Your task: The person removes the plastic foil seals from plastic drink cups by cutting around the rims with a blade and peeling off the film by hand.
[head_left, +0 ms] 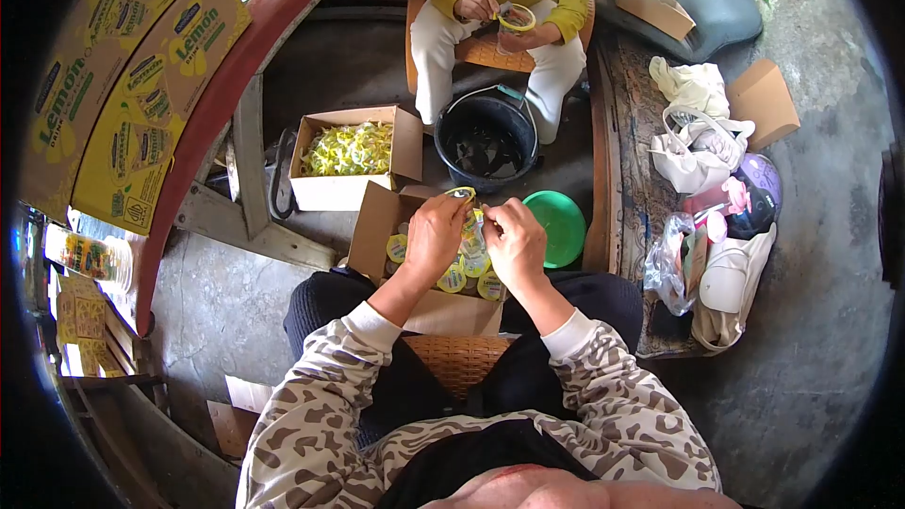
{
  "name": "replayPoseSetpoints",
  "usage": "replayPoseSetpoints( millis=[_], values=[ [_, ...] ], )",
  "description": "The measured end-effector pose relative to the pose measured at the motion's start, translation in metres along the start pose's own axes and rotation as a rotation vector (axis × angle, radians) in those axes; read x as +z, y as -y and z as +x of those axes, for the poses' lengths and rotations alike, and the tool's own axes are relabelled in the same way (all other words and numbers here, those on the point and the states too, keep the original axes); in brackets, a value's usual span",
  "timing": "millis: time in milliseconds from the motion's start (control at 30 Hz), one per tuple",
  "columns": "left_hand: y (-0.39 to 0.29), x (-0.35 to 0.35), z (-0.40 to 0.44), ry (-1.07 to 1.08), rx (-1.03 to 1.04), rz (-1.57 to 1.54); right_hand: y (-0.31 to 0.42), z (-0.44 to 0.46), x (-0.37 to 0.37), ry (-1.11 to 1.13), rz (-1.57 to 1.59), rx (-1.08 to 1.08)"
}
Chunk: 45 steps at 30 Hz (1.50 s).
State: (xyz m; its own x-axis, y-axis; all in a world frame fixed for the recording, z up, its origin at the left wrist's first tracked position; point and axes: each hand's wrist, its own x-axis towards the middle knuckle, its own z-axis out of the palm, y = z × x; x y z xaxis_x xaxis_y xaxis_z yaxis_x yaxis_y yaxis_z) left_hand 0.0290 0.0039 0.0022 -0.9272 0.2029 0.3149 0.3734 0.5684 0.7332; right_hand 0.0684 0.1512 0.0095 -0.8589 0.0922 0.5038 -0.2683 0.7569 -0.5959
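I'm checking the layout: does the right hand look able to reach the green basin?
Probably yes: the green basin appears beside the right hand, nothing visibly between, though that hand looks occupied.

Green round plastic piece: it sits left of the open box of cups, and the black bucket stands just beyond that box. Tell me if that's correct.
Wrong side: the head view shows the green round plastic piece to the right of the open box of cups, below the left hand and right hand. The rest holds: the black bucket stands just beyond that box.
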Motion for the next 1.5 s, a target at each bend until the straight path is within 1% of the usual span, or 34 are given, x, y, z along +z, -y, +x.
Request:
replayPoseSetpoints(
  millis=[67, 100, 300, 533, 600, 633, 667, 733, 767, 800, 867, 933, 967, 1000, 1033, 1100, 1133, 1200, 1233, 1267, 1333, 1400, 1433, 1500],
  values=[
    [-0.004, 0.001, -0.002, 0.004, 0.028, -0.019, 0.001, 0.002, -0.002, 0.021, -0.064, -0.051],
    [-0.005, 0.002, -0.002, 0.003, 0.058, -0.041, -0.001, 0.002, -0.002, 0.019, -0.067, -0.047],
    [0.0, 0.005, -0.003, 0.029, 0.036, -0.046, -0.009, 0.001, 0.006, 0.027, -0.07, -0.028],
    [-0.001, 0.009, -0.006, 0.06, 0.077, -0.008, -0.016, -0.003, 0.013, 0.046, -0.132, -0.033],
    [-0.006, 0.014, -0.012, 0.007, 0.186, -0.062, -0.029, 0.001, 0.018, 0.075, -0.23, 0.014],
    [-0.008, 0.016, -0.013, 0.035, 0.159, -0.096, -0.032, 0.002, 0.018, 0.086, -0.208, 0.098],
    [-0.008, 0.015, -0.012, 0.04, 0.165, -0.096, -0.034, 0.002, 0.017, 0.081, -0.209, 0.102],
    [-0.005, 0.011, -0.008, 0.024, 0.132, -0.047, -0.029, 0.006, 0.011, 0.084, -0.013, 0.251],
    [-0.003, 0.009, -0.005, 0.034, 0.09, 0.0, -0.03, 0.007, 0.01, 0.088, -0.015, 0.303],
    [-0.003, 0.006, -0.002, 0.012, 0.082, -0.011, -0.03, 0.007, 0.008, 0.09, -0.017, 0.309],
    [-0.003, -0.004, 0.002, 0.002, 0.038, -0.035, -0.03, 0.009, 0.003, 0.12, 0.097, 0.406],
    [-0.007, -0.012, 0.005, 0.001, 0.014, -0.034, -0.03, 0.014, -0.005, 0.117, 0.086, 0.429],
    [-0.01, -0.017, 0.007, -0.008, -0.011, -0.029, -0.029, 0.016, -0.01, 0.162, 0.056, 0.451],
    [-0.018, -0.027, 0.008, 0.002, -0.003, -0.032, -0.03, 0.019, -0.014, 0.204, 0.026, 0.474],
    [-0.031, -0.039, 0.009, 0.028, -0.038, -0.017, -0.032, 0.021, -0.018, 0.193, 0.021, 0.483],
    [-0.063, -0.066, 0.015, 0.099, -0.076, 0.002, -0.04, 0.023, -0.025, 0.205, -0.095, 0.426],
    [-0.081, -0.08, 0.019, 0.142, -0.087, 0.005, -0.044, 0.025, -0.03, 0.197, -0.105, 0.444],
    [-0.115, -0.1, 0.024, 0.122, -0.005, 0.006, -0.054, 0.027, -0.039, 0.139, -0.151, 0.379],
    [-0.133, -0.108, 0.026, 0.089, 0.079, 0.014, -0.055, 0.03, -0.045, 0.12, -0.064, 0.404],
    [-0.151, -0.114, 0.03, 0.049, 0.166, 0.022, -0.054, 0.032, -0.05, 0.067, -0.057, 0.417],
    [-0.185, -0.123, 0.029, 0.062, 0.147, -0.066, -0.056, 0.034, -0.059, 0.063, -0.058, 0.383],
    [-0.203, -0.127, 0.027, 0.068, 0.251, -0.164, -0.056, 0.035, -0.066, 0.087, -0.071, 0.402],
    [-0.212, -0.127, 0.027, 0.057, 0.256, -0.225, -0.048, 0.038, -0.073, 0.067, -0.118, 0.395],
    [-0.222, -0.127, 0.025, 0.068, 0.291, -0.277, -0.058, 0.032, -0.073, 0.024, 0.012, 0.359]
  ],
)
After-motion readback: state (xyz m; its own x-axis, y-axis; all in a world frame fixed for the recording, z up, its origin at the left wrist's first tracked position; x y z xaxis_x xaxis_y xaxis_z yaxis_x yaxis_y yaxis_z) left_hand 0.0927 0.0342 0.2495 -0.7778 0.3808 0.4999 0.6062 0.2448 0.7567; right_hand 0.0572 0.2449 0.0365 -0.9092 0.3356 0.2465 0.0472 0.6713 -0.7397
